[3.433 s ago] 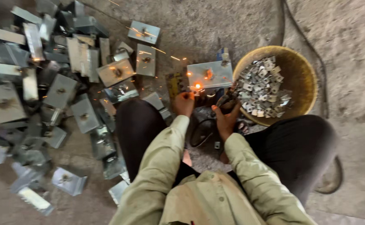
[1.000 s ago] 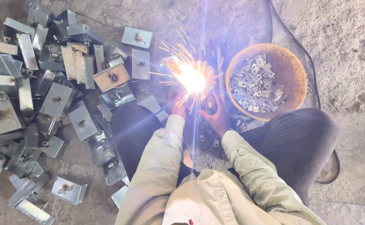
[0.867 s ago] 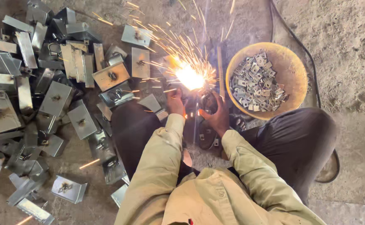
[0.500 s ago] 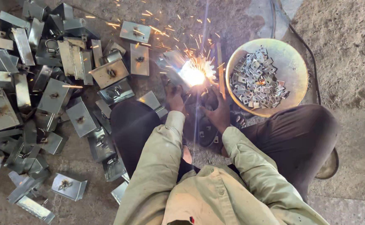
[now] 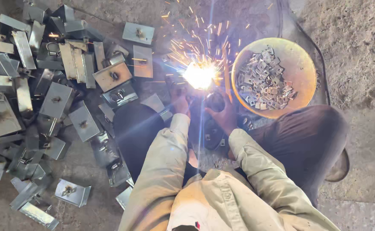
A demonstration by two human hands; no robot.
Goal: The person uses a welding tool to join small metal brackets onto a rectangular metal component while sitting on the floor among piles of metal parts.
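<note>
I see a white-hot arc [image 5: 200,75] on the rough, dusty concrete floor [image 5: 358,55], throwing thin orange sparks up and outward, with a vertical streak of glare running through it. The workpiece under the arc is washed out by the light, so I cannot tell its shape. My left hand [image 5: 179,102] sits just left of the arc, knuckles up, fingers curled down toward the floor; whether it pinches anything I cannot tell. My right hand [image 5: 222,112] is just below and right of the arc, clenched around a dark, rounded electrode holder [image 5: 215,101] that points up toward the light. Both forearms, in creased khaki sleeves [image 5: 166,167], angle in from below and meet near the arc, between knees in dark trousers. To the right, close to the arc, stands a round, rust-orange pan [image 5: 301,72] heaped with small flat grey metal clips [image 5: 264,81]. To the left spreads a jumbled pile of grey, bent sheet-metal brackets [image 5: 54,98], rectangular, dull and scuffed, many with a small welded piece at the centre. A dark cable [image 5: 320,64] curves round the pan's far side.
</note>
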